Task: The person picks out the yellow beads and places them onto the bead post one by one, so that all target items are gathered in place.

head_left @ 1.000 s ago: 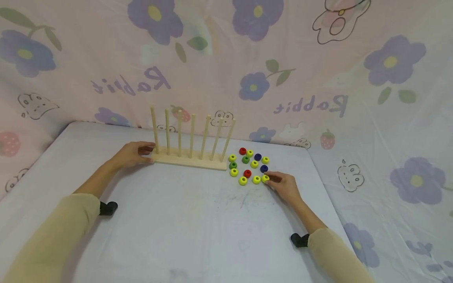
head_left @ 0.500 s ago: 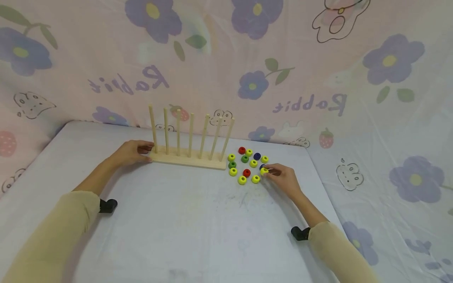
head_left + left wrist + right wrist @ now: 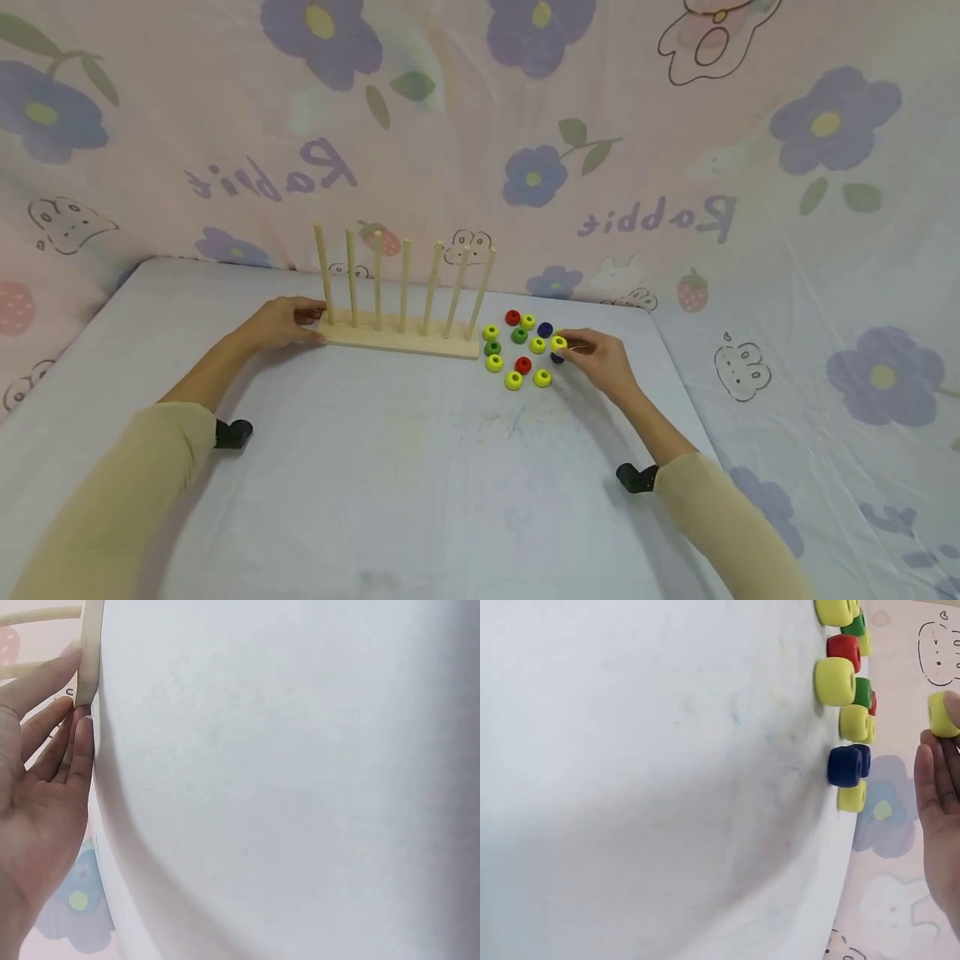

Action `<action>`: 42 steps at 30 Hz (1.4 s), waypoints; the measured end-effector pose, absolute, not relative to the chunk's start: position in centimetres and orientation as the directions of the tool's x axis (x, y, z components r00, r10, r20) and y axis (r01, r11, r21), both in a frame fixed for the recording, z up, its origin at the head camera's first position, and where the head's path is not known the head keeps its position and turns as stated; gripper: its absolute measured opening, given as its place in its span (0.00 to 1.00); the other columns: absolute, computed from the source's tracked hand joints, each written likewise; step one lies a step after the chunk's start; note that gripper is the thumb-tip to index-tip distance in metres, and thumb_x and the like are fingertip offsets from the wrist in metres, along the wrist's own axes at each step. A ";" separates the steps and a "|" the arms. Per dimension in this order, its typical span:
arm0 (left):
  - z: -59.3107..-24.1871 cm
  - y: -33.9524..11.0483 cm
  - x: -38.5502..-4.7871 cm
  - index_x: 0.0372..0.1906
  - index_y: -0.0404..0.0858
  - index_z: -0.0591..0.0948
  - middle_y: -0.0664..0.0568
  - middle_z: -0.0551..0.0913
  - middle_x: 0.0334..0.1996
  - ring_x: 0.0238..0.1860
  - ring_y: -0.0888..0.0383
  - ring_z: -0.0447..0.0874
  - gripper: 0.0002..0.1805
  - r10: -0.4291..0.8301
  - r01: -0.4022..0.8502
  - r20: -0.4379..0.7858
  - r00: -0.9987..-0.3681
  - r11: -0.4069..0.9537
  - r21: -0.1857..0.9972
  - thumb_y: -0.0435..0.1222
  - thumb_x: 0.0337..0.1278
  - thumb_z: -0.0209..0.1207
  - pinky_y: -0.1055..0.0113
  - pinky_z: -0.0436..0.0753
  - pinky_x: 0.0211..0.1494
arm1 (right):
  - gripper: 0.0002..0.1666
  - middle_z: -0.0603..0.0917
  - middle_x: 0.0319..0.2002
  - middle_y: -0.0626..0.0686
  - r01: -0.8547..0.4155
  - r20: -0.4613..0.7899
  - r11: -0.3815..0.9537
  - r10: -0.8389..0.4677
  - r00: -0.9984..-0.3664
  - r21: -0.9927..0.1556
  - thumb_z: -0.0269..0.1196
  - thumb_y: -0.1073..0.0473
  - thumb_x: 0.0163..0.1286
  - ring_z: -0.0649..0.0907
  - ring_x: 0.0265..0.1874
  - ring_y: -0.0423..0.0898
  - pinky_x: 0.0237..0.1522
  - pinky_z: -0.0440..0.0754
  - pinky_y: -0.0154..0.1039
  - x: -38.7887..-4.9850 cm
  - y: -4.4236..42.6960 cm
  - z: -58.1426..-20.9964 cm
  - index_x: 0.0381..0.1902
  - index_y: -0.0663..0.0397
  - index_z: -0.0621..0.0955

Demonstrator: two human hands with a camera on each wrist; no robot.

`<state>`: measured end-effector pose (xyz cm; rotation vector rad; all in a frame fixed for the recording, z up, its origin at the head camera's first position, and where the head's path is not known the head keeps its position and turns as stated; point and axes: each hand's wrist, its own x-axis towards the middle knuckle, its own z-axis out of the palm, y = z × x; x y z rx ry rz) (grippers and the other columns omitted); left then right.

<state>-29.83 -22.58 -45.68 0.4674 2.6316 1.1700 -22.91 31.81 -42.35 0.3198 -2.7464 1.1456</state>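
A pale wooden peg rack [image 3: 401,342], with several upright rods on a flat base, stands toward the back of the table. My left hand [image 3: 281,323] holds the base's left end between thumb and fingers; in the left wrist view the thumb lies along the base [image 3: 91,652] and the fingertips meet its end. My right hand [image 3: 603,362] pinches a yellow bead [image 3: 558,343] between thumb and fingers. The right wrist view has this yellow bead [image 3: 941,716] raised off the table. Below it a dark blue bead [image 3: 557,358] is partly hidden.
Loose beads lie right of the rack: red [image 3: 523,365], green [image 3: 519,336], another dark blue bead [image 3: 545,330] and several yellow ones, such as a yellow bead [image 3: 513,381] at the front. A patterned cloth [image 3: 450,125] hangs behind the white table [image 3: 390,467].
My right hand has lifted the yellow bead from the table at the near right of the group and moved it up and slightly away. My left hand stays at the rack.
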 end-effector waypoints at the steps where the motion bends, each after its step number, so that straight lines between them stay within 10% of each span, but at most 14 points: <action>1: -45.8 -22.6 -29.8 0.69 0.24 0.67 0.27 0.73 0.62 0.62 0.33 0.73 0.42 0.374 0.195 -0.075 -0.924 0.632 0.750 0.36 0.51 0.73 0.46 0.73 0.67 | 0.18 0.87 0.47 0.54 -0.259 0.221 0.686 -0.145 -0.965 -0.680 0.70 0.62 0.64 0.86 0.42 0.49 0.42 0.85 0.28 -23.0 31.7 -42.2 0.53 0.56 0.85; 42: -45.7 -21.9 -29.8 0.68 0.24 0.68 0.29 0.73 0.61 0.62 0.34 0.73 0.43 0.347 0.196 -0.063 -0.936 0.662 0.724 0.36 0.49 0.74 0.44 0.71 0.68 | 0.19 0.88 0.47 0.53 -0.438 0.332 0.656 -0.288 -0.898 -0.615 0.70 0.59 0.65 0.88 0.42 0.47 0.46 0.87 0.38 -27.4 25.1 -31.1 0.54 0.54 0.85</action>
